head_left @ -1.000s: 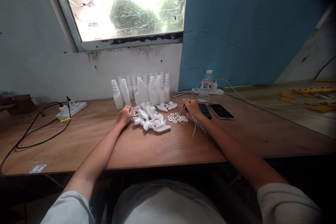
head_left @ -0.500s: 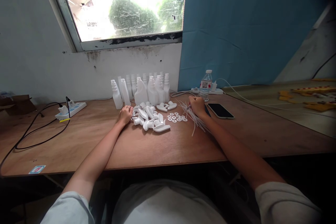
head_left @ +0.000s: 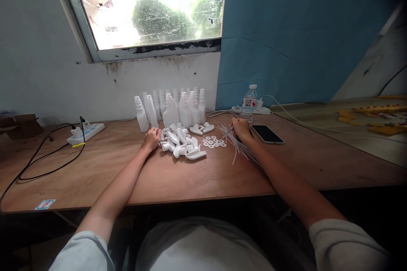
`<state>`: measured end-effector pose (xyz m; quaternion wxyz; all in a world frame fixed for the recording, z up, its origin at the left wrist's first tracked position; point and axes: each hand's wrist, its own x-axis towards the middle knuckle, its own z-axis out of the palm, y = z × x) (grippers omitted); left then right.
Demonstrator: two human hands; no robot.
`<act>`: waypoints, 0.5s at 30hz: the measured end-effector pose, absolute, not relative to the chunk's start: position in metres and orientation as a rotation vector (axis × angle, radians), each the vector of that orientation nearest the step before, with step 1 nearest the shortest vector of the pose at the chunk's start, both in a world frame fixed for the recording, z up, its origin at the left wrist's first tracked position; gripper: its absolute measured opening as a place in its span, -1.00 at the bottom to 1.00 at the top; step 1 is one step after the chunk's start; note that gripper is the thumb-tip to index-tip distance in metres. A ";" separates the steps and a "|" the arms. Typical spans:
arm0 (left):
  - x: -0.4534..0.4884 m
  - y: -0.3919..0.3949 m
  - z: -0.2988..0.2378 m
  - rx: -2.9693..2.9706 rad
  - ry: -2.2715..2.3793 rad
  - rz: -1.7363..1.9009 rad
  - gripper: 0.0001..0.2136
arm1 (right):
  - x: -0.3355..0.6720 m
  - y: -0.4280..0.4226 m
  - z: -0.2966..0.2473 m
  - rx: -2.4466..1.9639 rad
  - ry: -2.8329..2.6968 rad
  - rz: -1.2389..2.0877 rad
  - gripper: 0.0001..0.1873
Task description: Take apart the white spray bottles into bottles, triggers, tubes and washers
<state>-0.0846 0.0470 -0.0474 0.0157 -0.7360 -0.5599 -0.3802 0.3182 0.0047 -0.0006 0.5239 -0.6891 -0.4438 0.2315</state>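
My left hand [head_left: 153, 138] rests on the table against the left side of a heap of white spray trigger heads [head_left: 180, 139]. Its fingers are curled in, and what they may hold is hidden. On the right, my right hand [head_left: 241, 129] is over a loose bundle of thin white plastic tubes [head_left: 237, 146], its fingers pinched together on a tube among them. Between the heap and the tubes lie several flat white ring washers [head_left: 214, 142]. Behind the heap several white spray bottles [head_left: 171, 112] stand upright, without heads.
A phone [head_left: 267, 134] lies right of my right hand, with a clear water bottle [head_left: 249, 103] behind it. White cables and a power strip [head_left: 261, 110] are at the back right. Another power strip [head_left: 86, 134] with black cords sits at the left. A window [head_left: 149, 8] is above.
My right hand has shifted slightly right, and the tubes by its fingertips have moved a little. My left hand stays in place beside the heap.
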 end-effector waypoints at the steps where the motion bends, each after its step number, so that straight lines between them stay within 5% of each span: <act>1: -0.085 0.047 -0.047 -2.289 -1.743 -1.183 -0.73 | 0.317 0.004 -0.001 -1.650 -1.053 0.582 -0.66; 15: -0.084 0.046 -0.047 -2.290 -1.745 -1.188 -0.74 | 0.313 0.002 -0.002 -1.537 -0.986 0.776 -0.62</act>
